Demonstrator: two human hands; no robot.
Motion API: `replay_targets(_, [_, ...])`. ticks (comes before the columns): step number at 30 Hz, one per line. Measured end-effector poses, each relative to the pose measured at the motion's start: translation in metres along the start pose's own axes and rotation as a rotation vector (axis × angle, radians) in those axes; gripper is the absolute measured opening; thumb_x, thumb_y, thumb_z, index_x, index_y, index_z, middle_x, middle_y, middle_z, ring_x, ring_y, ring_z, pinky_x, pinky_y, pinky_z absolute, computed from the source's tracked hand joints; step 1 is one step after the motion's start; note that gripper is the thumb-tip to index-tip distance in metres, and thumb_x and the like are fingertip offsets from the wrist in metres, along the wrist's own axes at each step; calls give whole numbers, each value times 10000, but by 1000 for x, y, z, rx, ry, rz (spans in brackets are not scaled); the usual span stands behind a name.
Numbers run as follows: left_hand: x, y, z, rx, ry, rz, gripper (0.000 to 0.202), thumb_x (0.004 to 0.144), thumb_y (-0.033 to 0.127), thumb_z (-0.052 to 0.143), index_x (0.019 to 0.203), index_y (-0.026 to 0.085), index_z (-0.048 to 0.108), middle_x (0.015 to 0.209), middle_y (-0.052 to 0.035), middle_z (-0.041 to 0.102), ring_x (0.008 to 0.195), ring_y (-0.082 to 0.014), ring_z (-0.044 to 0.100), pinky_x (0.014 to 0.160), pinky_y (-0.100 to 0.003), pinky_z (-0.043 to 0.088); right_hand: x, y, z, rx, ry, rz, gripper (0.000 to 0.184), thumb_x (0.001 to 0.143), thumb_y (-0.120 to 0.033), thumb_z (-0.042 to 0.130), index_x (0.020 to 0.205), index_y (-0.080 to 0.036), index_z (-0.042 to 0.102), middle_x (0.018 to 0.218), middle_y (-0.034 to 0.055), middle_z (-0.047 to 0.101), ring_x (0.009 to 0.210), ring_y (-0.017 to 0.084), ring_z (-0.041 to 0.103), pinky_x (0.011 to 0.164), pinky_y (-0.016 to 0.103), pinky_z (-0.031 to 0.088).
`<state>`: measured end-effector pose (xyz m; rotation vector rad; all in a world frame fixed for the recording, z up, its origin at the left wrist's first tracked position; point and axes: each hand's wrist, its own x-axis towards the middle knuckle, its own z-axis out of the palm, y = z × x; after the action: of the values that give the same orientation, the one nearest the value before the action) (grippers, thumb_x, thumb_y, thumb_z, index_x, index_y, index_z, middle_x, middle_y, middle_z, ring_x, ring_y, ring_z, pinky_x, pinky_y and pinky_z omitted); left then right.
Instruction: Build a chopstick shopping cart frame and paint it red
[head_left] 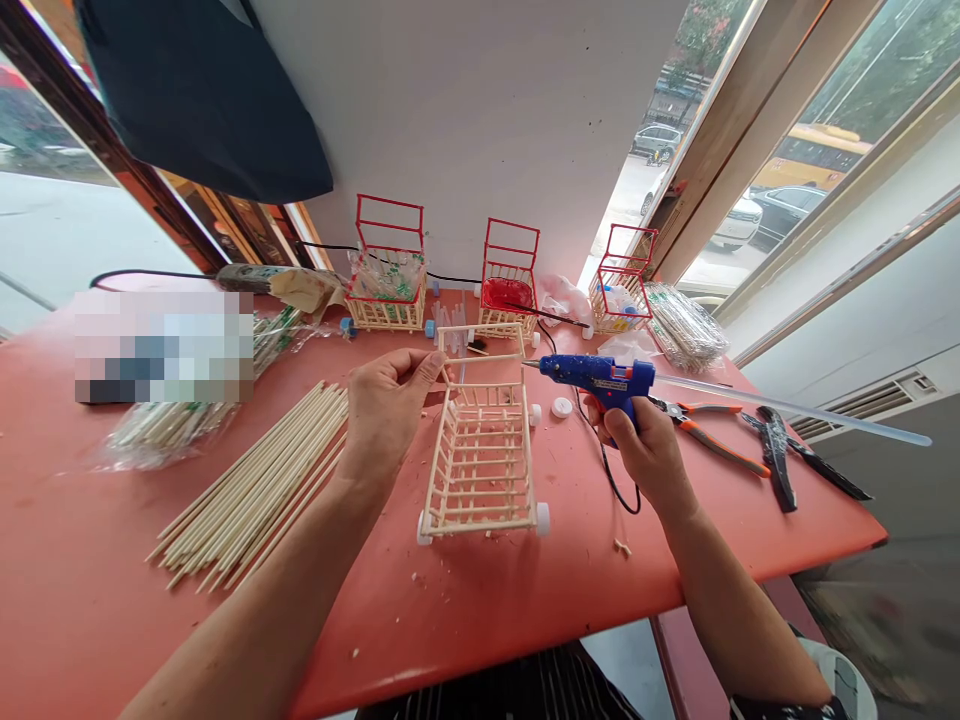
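A small cart (pixel 480 475) built of pale wooden sticks stands on the red table, with white caps as wheels. My left hand (pixel 390 405) pinches the left side of its raised handle frame between thumb and fingers. In my right hand (pixel 637 440) is a blue glue gun (pixel 600 375), gripped by its handle. Its nozzle points left and is at the right side of the handle frame; whether it touches I cannot tell. A long clear glue stick (pixel 795 405) sticks out from the gun's back.
Loose wooden sticks (pixel 255 490) lie left of the cart. Three carts with red handles, one of them a cart holding red material (pixel 508 293), line the wall. Orange-handled pliers (pixel 724 440) and a dark tool (pixel 776 460) lie right. A black cord (pixel 619 490) trails below the gun.
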<state>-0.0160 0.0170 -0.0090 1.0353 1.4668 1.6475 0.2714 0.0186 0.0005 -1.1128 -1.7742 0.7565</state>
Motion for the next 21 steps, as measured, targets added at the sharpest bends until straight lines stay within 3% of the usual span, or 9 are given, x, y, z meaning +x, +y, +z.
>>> replay_targets(14, [0, -1, -1, 17, 1, -9, 236, 798, 430, 763, 754, 200, 740, 729, -21, 716, 652, -153, 677, 593, -225, 582, 0, 1, 0, -21, 11, -7, 444, 970, -609, 577, 867, -184, 656, 748, 37, 662, 598, 134, 506, 566, 286, 423])
replay_targets(21, [0, 0, -1, 21, 2, -15, 219, 811, 416, 752, 752, 205, 735, 724, -19, 713, 659, -162, 690, 594, -233, 592, 1, -2, 1, -68, 14, -43, 399, 969, -551, 576, 843, -182, 661, 772, 52, 701, 633, 151, 555, 599, 293, 447])
